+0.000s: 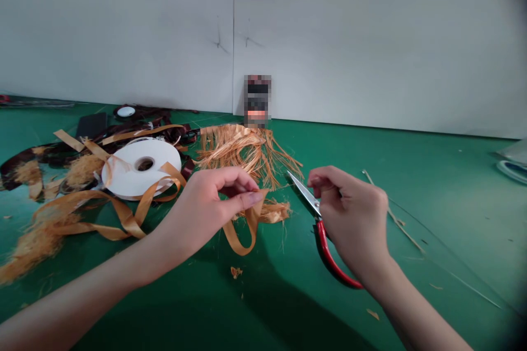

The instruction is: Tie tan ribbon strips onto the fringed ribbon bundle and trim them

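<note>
Ribbon spool (123, 167) sits left of the scissors (304, 194)

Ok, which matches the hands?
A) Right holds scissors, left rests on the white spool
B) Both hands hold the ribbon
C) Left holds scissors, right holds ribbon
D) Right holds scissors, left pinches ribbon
D. The right hand grips the red-handled scissors, while the left hand pinches a loop of gold ribbon, away from the white spool.
</note>
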A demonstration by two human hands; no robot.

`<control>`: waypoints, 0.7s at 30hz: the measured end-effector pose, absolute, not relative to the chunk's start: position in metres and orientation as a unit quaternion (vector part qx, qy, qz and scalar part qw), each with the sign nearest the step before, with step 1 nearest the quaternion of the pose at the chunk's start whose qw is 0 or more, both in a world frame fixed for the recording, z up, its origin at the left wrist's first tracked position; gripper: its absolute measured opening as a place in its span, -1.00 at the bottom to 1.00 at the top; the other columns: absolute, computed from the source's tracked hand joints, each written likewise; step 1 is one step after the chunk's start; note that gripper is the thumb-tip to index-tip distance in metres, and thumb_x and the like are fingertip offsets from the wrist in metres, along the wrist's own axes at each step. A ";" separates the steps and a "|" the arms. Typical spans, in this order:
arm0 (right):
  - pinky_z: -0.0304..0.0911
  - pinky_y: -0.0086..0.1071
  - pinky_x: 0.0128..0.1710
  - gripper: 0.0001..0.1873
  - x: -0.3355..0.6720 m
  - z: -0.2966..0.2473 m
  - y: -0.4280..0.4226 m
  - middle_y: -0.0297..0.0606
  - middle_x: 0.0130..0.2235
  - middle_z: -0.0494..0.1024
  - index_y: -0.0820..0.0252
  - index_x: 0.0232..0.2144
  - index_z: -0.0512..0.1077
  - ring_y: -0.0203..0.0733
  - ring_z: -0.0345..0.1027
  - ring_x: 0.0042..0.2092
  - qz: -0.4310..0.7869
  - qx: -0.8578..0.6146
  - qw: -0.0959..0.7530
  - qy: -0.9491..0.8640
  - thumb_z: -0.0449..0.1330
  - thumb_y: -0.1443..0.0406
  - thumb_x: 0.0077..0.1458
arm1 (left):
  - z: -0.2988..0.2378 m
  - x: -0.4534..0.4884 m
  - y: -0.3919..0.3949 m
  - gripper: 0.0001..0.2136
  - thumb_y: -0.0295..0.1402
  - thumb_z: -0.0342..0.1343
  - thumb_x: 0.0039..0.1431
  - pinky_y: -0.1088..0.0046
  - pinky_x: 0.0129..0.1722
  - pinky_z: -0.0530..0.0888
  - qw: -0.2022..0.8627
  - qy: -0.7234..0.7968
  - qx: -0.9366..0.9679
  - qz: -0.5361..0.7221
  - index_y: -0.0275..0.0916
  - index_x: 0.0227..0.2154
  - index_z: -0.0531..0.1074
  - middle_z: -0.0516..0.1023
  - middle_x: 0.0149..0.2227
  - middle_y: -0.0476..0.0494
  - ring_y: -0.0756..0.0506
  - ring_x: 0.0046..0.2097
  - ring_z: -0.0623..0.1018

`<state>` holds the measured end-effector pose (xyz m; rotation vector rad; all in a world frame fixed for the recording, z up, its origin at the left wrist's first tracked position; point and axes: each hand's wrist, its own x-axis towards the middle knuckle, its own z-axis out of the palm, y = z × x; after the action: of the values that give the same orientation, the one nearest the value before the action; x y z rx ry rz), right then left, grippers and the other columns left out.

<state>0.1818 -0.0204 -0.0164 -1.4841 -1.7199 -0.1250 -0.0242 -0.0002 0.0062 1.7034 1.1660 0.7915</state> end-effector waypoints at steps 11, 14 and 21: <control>0.30 -0.04 -0.25 -0.76 0.232 -0.064 -0.056 0.14 -0.31 0.52 0.28 -0.33 0.36 0.30 0.49 -0.24 0.022 -0.785 0.032 -0.619 0.10 0.18 0.15 | -0.002 -0.030 0.009 -0.91 -0.38 0.20 0.15 0.53 -0.18 0.47 0.477 0.477 0.647 0.355 -0.15 -0.26 0.49 0.60 -0.28 0.02 0.01 -0.20 0.57; 0.31 -0.03 -0.31 -0.77 0.246 -0.075 -0.063 0.17 -0.34 0.52 0.27 -0.36 0.34 0.32 0.50 -0.29 0.054 -0.786 -0.006 -0.615 0.06 0.18 0.16 | -0.002 -0.031 0.010 -0.85 -0.39 0.21 0.12 0.51 -0.20 0.49 0.481 0.482 0.634 0.366 -0.17 -0.22 0.47 0.57 -0.27 -0.01 -0.01 -0.20 0.56; 0.35 -0.29 -0.38 -0.85 0.269 -0.073 -0.053 -0.06 -0.34 0.60 0.16 -0.41 0.33 0.00 0.54 -0.34 0.149 -0.794 -0.015 -0.590 0.19 0.25 -0.10 | -0.001 -0.031 0.012 -0.78 -0.43 0.22 0.07 0.50 -0.22 0.49 0.494 0.484 0.607 0.391 -0.21 -0.19 0.41 0.49 -0.30 0.01 0.00 -0.22 0.53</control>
<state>0.2688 -0.0532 -0.0731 -2.5178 -1.8703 0.4713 -0.0306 0.0121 -0.0008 1.4716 1.1726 0.9482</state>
